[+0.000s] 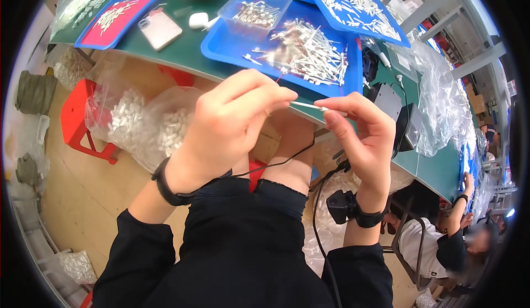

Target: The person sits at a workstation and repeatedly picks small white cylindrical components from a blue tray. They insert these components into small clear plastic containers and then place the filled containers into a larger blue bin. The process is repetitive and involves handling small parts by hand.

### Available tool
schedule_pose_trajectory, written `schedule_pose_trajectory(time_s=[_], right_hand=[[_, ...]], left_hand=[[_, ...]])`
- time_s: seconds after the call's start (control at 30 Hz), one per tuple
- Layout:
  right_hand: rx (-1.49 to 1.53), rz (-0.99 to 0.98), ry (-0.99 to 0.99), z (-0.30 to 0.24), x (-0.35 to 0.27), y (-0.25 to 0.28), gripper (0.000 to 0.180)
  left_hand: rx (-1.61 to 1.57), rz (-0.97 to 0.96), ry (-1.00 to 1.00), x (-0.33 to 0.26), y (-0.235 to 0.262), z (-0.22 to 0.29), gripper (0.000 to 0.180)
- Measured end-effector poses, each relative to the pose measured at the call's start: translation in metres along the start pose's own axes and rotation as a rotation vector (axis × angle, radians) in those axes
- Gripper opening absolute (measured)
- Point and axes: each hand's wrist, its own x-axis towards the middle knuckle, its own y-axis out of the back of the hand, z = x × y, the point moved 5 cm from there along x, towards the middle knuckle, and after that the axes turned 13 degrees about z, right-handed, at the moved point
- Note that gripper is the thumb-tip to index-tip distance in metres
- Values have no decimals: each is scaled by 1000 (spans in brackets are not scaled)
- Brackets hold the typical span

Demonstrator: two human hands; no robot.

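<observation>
A thin white rod [305,105] stretches between my two hands, just in front of the table edge. My left hand [223,120] is closed in a pinch at its left end; the fingertips hide that end. On the right, my right hand [364,134] pinches the other end between thumb and forefinger. Beyond them, a blue tray [221,51] holds a heap of similar thin white pieces [309,51], some with reddish parts. A clear plastic box [256,10] of small white and brownish pieces stands in that tray, at its left.
Another blue tray [406,38] of white pieces overlaps the tray's far right. A pink-lined tray [118,18], a phone [160,29] and a white case [199,20] lie left. A red stool [77,115] and bagged white parts [130,115] stand below. A co-worker [425,242] sits right.
</observation>
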Motion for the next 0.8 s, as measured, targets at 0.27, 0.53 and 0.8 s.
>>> schedule_pose_trajectory(time_s=[0.27,0.53,0.8], right_hand=[[-368,118,384,-28,-15,-12,15],[-359,130,542,-22,-4,-22,19],[-375,67,414,-6,15,-19,15]], left_hand=[[-180,-76,223,-12,0,4,22],[-225,-82,435,-2,4,-14,16],[-148,-156,301,16,-7,-27,14]])
